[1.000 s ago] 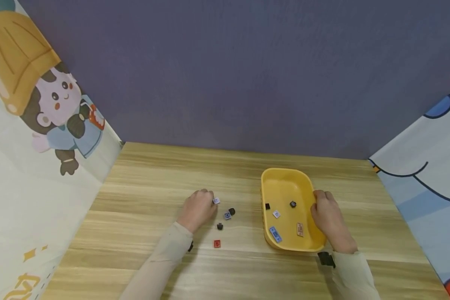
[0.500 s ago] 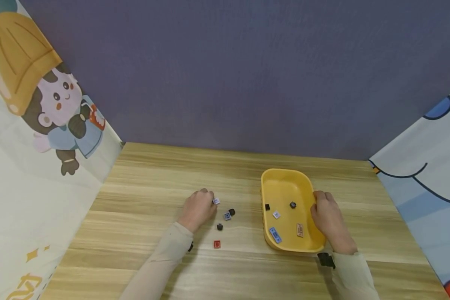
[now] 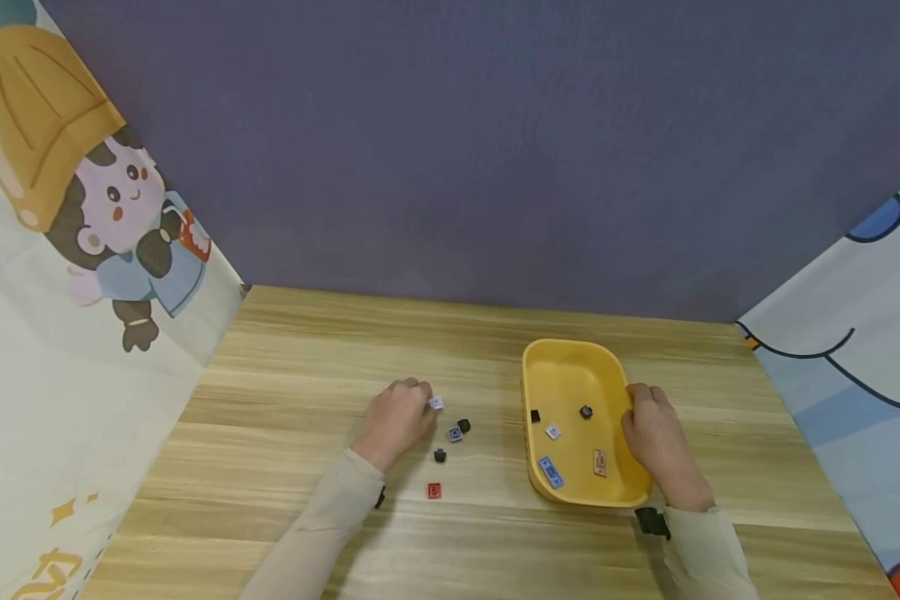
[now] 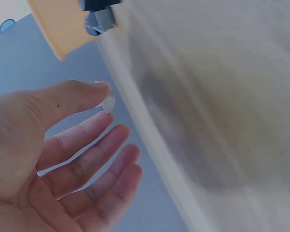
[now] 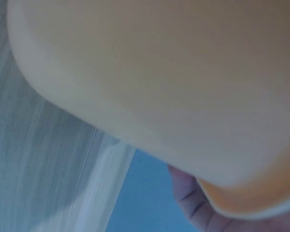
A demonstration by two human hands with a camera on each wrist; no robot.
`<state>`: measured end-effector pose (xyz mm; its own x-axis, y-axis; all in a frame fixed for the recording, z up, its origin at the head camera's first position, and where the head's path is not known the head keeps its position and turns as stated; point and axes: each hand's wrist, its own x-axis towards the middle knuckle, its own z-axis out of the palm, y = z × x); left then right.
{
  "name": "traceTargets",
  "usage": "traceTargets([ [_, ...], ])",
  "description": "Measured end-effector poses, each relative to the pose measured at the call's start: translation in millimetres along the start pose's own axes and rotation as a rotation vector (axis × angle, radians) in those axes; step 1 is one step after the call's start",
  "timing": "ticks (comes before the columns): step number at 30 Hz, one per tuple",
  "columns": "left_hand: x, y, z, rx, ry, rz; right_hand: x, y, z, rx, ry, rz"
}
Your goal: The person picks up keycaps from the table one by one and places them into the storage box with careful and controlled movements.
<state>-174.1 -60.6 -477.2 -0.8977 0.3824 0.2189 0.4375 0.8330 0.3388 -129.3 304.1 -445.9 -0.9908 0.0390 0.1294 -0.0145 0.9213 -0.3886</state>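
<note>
My left hand (image 3: pixel 396 423) pinches a small white keycap (image 3: pixel 436 402) between thumb and forefinger, just above the table. In the left wrist view the keycap (image 4: pixel 107 99) shows at the thumb tip, with the other fingers loosely bent below. Close to that hand lie a grey-blue keycap (image 3: pixel 454 434), two small black pieces (image 3: pixel 463 425) and a red keycap (image 3: pixel 434 491). My right hand (image 3: pixel 654 433) grips the right rim of a yellow plastic basket (image 3: pixel 570 348); its fingers (image 5: pixel 191 198) show at the basket's edge in the right wrist view.
Inside the basket are a long blue keycap (image 3: pixel 550 472), an orange-pink one (image 3: pixel 600 462), a white one (image 3: pixel 552 431) and two black pieces (image 3: pixel 586 412). The wooden table (image 3: pixel 307 333) meets a dark wall (image 3: pixel 450 167) at the back, with printed cartoon sheets at both sides.
My left hand and the white keycap have shifted very slightly to the right. The right hand keeps its grip on the basket, which has stayed in place.
</note>
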Motion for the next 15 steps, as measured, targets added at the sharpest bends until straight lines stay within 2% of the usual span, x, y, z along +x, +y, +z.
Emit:
traceTargets([
  [6,-2.5,9.4,-11.7,0.042,0.06,0.065,0,0,-1,0.006,-0.031,0.01],
  [15,-5.2,21.5,-27.3,0.054,0.094,0.095,0,1,0,-0.003,-0.027,0.015],
])
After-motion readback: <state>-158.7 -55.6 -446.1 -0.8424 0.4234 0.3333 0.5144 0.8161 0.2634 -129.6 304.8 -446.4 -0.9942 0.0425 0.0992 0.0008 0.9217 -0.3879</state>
